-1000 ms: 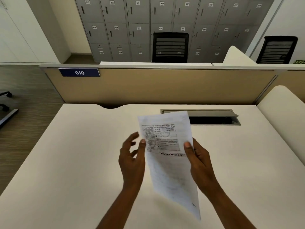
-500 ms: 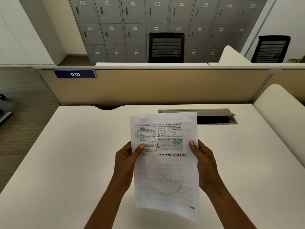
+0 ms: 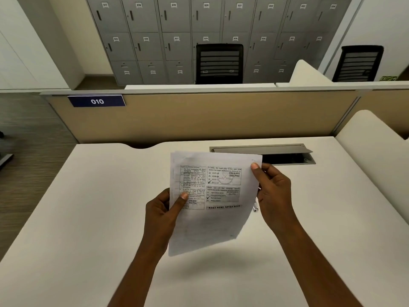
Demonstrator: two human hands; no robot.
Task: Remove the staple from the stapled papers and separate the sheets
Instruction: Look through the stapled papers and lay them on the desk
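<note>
1. One set of white, black-printed stapled papers (image 3: 218, 196) is held in the air above the white rectangular desk (image 3: 88, 218), tilted with its top edge away from the person.
2. At the set's top-left corner, the edge of a second sheet shows just behind the front one, so at least two sheets can be counted. The exact number cannot be told.
3. The left hand (image 3: 163, 214) pinches the set's left edge about halfway down, thumb flat on the printed face and fingers behind.
4. The right hand (image 3: 274, 191) pinches the top-right corner, with its thumb tip on the front and its fingers curled behind the sheet.
5. The staple is too small to make out with certainty.
6. One small shiny metal item (image 3: 255, 206) shows just beside the right palm at the paper's right edge. What it is cannot be told.
7. One grey cable hatch (image 3: 261, 149) stands open at the desk's far side.
8. One beige partition (image 3: 221, 116) carries one blue "010" label (image 3: 97, 101).
9. Beyond it stand two black mesh-backed chairs (image 3: 219, 63) and a wall of grey numbered lockers (image 3: 155, 29) in three rows.
</note>
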